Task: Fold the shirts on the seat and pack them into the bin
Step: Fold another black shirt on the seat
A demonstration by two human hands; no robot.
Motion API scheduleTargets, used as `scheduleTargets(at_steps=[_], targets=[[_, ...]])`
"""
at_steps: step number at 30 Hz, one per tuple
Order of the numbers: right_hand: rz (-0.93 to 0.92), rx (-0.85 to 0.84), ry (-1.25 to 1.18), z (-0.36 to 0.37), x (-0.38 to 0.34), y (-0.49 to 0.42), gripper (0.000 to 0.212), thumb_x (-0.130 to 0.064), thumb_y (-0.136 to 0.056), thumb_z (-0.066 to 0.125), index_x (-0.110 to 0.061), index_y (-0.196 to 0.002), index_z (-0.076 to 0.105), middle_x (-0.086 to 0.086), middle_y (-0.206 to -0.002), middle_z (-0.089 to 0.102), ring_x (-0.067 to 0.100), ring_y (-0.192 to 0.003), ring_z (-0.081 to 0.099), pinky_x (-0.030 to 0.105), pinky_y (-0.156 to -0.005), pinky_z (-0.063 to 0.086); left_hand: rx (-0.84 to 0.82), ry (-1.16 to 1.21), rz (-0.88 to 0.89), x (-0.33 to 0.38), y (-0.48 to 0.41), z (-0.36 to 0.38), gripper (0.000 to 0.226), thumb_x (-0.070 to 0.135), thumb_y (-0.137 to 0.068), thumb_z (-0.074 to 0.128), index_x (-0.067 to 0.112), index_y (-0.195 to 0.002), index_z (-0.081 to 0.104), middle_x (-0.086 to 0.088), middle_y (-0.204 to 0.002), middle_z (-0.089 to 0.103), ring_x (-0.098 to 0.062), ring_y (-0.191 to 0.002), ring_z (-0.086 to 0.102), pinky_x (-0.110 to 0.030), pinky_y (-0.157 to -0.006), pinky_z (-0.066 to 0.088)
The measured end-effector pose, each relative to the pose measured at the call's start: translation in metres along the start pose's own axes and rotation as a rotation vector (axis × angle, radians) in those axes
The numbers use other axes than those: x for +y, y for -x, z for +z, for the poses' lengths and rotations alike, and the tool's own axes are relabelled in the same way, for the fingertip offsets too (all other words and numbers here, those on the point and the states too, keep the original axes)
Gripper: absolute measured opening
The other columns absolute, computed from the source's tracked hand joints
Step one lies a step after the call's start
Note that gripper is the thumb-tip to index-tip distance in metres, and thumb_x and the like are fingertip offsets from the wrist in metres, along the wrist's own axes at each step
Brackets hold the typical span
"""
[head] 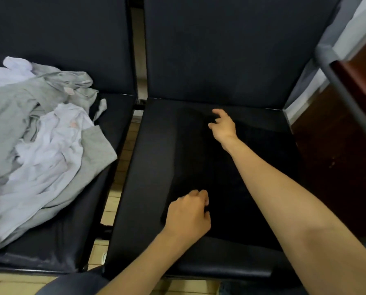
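A black shirt (218, 175) lies spread flat on the right black seat (148, 167) and is hard to tell from the upholstery. My left hand (188, 213) is curled and grips the shirt's near edge. At the shirt's far edge, close to the backrest, my right hand (222, 124) pinches the fabric between thumb and fingers. A crumpled pile of grey and white shirts (39, 135) covers most of the left seat (50, 248). No bin is in view.
A narrow gap showing tiled floor (116, 188) separates the two seats. A grey metal armrest (326, 58) and a dark brown wooden panel (337, 145) border the right seat. Tall black backrests rise behind both seats.
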State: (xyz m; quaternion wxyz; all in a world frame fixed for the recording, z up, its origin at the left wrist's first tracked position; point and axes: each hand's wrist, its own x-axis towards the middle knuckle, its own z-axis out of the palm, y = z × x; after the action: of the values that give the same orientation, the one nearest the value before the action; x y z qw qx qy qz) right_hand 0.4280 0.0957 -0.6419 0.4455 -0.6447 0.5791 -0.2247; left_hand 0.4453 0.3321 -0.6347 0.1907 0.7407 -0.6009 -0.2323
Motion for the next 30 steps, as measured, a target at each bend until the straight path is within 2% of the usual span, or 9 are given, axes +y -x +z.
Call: scheduleTargets(at_steps=[5,10,14,17,19,23,27,29,30], targets=[[-0.087,0.087,0.089,-0.003,0.002,0.001,0.028,-0.007,-0.096,0.051,-0.015,-0.119,0.064,0.005,-0.126,0.058,0.016,-0.107,0.057,0.020,-0.083,0.044,-0.030,0.126,0.078,0.005,0.001,-0.001,0.013,0.021,-0.087,0.058,0.019,-0.097,0.051,0.013,-0.075,0.042,-0.013,-0.072,0.051,-0.026,-0.065,0.045],[-0.088,0.016,0.188,-0.008,0.015,0.008,0.027,-0.009,-0.094,0.056,-0.016,-0.119,0.063,0.006,-0.122,0.059,0.012,-0.093,0.055,0.020,-0.078,0.044,-0.208,0.122,-0.016,0.003,-0.001,-0.005,0.037,0.058,-0.081,0.061,0.021,-0.087,0.057,0.010,-0.082,0.060,-0.011,-0.076,0.059,-0.027,-0.067,0.049],[-0.157,0.017,0.263,-0.019,0.024,0.018,0.033,-0.015,-0.092,0.061,-0.017,-0.125,0.059,0.007,-0.133,0.050,0.020,-0.117,0.051,0.024,-0.093,0.042,0.134,0.014,0.002,-0.004,-0.003,-0.006,0.034,0.053,-0.083,0.062,0.020,-0.081,0.060,0.008,-0.080,0.059,-0.015,-0.081,0.061,-0.029,-0.064,0.049],[-0.302,0.055,0.340,-0.029,0.031,0.040,0.036,-0.019,-0.094,0.057,-0.017,-0.130,0.054,0.006,-0.138,0.044,0.021,-0.131,0.037,0.022,-0.100,0.030,0.315,-0.195,0.195,-0.020,-0.006,0.008,0.033,0.035,-0.087,0.061,0.012,-0.110,0.064,-0.008,-0.114,0.061,-0.029,-0.111,0.058,-0.038,-0.082,0.054],[-0.414,0.053,0.414,-0.034,0.041,0.062,0.041,-0.023,-0.096,0.053,-0.016,-0.137,0.048,0.006,-0.143,0.042,0.021,-0.137,0.029,0.028,-0.109,0.027,0.211,-0.354,0.213,-0.033,-0.003,0.021,0.053,0.046,-0.094,0.038,0.012,-0.131,0.054,-0.014,-0.137,0.051,-0.034,-0.130,0.044,-0.051,-0.101,0.041],[-0.453,-0.101,0.737,-0.042,0.075,0.103,0.053,-0.041,-0.101,0.034,-0.026,-0.151,0.020,-0.001,-0.159,0.015,0.018,-0.148,0.002,0.042,-0.118,0.005,0.028,-0.450,0.120,-0.047,0.005,0.035,0.071,0.061,-0.096,0.004,0.022,-0.143,0.040,-0.008,-0.148,0.040,-0.028,-0.138,0.032,-0.057,-0.109,0.024],[-0.395,-0.233,0.830,-0.045,0.091,0.121,0.054,-0.047,-0.102,0.024,-0.032,-0.152,0.013,-0.006,-0.161,0.003,0.015,-0.147,-0.011,0.049,-0.115,-0.009,-0.111,-0.457,0.074,-0.040,0.003,0.029,0.088,0.073,-0.067,-0.032,0.033,-0.144,-0.016,0.005,-0.151,-0.023,-0.016,-0.141,-0.023,-0.053,-0.112,-0.015],[-0.384,-0.116,0.688,-0.058,0.087,0.117,0.052,-0.044,-0.101,0.032,-0.029,-0.150,0.023,-0.005,-0.160,0.010,0.016,-0.148,-0.005,0.050,-0.116,-0.004,-0.103,-0.446,0.064,-0.037,0.004,0.025,0.091,0.075,-0.067,-0.028,0.030,-0.145,-0.015,0.004,-0.151,-0.025,-0.017,-0.140,-0.026,-0.052,-0.109,-0.020],[-0.366,-0.021,0.625,-0.069,0.086,0.111,0.051,-0.041,-0.100,0.038,-0.027,-0.148,0.030,-0.003,-0.159,0.016,0.018,-0.148,0.000,0.049,-0.116,0.000,-0.044,-0.446,0.102,-0.032,0.005,0.024,0.090,0.074,-0.077,-0.017,0.024,-0.149,0.001,-0.001,-0.157,-0.010,-0.022,-0.144,-0.015,-0.051,-0.111,-0.016]])
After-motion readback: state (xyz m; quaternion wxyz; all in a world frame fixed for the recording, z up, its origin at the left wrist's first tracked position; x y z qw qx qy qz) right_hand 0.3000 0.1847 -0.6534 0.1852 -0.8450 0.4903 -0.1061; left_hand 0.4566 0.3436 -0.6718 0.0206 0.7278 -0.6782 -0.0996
